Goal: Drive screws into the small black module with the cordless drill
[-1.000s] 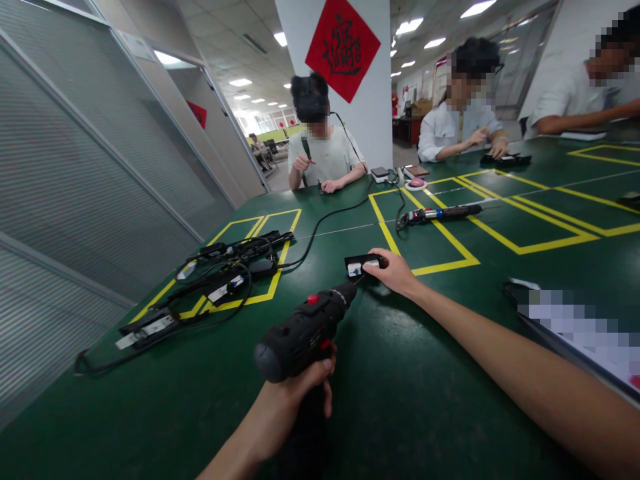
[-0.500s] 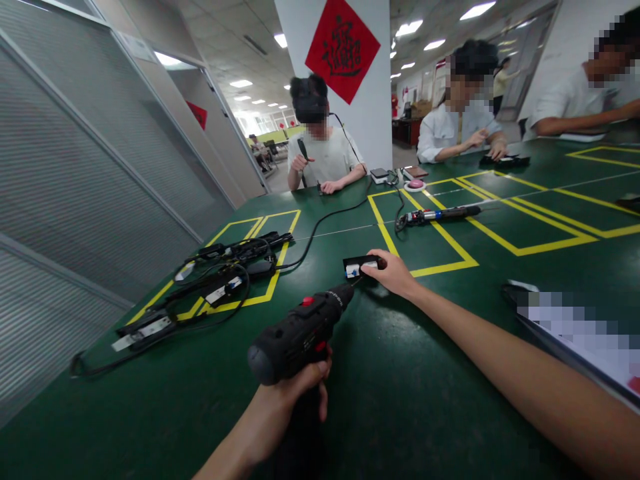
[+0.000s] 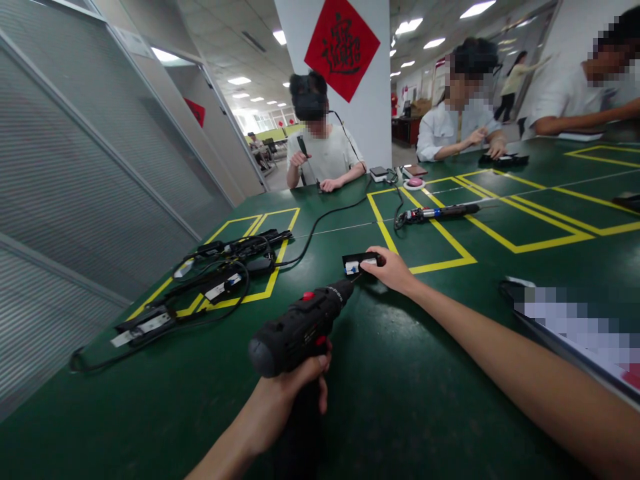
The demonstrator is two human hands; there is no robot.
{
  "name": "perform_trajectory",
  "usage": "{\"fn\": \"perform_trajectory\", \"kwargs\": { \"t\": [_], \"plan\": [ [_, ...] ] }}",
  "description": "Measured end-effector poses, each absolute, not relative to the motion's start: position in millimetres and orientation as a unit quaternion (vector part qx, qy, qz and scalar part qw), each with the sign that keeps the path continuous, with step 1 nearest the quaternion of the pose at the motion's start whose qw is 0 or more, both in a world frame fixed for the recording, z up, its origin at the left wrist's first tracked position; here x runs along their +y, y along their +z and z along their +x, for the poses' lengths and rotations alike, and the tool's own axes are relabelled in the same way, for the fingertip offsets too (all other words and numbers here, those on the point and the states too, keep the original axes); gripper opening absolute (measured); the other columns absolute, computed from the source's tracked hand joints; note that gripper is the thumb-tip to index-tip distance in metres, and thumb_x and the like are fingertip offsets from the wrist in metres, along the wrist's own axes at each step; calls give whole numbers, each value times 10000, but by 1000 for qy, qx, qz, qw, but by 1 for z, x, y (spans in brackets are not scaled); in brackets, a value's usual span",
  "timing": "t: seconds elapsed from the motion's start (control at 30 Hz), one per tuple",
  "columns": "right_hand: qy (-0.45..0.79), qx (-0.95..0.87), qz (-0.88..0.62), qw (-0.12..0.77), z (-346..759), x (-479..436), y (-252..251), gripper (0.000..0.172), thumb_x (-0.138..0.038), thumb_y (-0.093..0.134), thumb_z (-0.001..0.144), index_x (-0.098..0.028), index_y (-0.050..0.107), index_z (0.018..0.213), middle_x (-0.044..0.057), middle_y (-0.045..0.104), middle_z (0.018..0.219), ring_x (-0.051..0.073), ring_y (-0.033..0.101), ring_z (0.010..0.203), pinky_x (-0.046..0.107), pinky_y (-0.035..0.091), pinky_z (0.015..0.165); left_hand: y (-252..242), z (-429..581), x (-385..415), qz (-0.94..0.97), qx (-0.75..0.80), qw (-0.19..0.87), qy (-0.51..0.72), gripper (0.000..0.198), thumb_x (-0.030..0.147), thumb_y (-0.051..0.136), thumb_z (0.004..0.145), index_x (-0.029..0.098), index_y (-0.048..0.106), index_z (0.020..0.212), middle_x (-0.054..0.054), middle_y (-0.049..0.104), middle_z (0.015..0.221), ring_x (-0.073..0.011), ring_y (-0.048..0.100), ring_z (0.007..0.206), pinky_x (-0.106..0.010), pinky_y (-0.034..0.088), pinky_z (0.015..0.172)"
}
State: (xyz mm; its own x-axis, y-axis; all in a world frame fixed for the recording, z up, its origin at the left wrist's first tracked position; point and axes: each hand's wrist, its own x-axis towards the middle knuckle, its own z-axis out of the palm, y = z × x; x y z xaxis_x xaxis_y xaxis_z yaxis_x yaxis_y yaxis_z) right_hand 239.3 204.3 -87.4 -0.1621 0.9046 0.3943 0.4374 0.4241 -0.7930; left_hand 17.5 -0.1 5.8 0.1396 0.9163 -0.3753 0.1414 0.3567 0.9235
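Observation:
My left hand [image 3: 303,387] is wrapped round the grip of a black cordless drill [image 3: 293,333] with red buttons. Its chuck points away from me, to the right, and a thin bit reaches toward a small black casing [image 3: 353,268] with white and blue parts inside. Whether the bit touches the casing cannot be made out. My right hand [image 3: 393,270] pinches the casing's right end between thumb and fingers, tilted up just above or on the green table [image 3: 410,373]. The fingers behind the casing are hidden.
Black cables and casings with white parts [image 3: 223,287] lie at left. A corded pen-shaped tool [image 3: 440,214] rests beyond my right hand. A dark-edged, blurred flat object [image 3: 510,293] is at right. Across the table sit a headset-wearing person [image 3: 327,150] and others.
The drill and casing stay almost in place, with only a slight shift of the view. In the background, a standing person has stretched out an arm.

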Motion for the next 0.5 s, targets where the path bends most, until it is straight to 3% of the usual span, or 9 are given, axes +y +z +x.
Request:
{"fn": "perform_trajectory", "kwargs": {
  "t": [0.5],
  "plan": [
    [251,-717,-480,439,238,204,-85,434,-502,619,780,-201,628,1093,54,647,1023,196,601,888,328,468,801,2,15,1,479,563,591,322,293,373,592,829,141,565,1007,-15,604,779,-132,579,494,-292,439,540]
  ]
}}
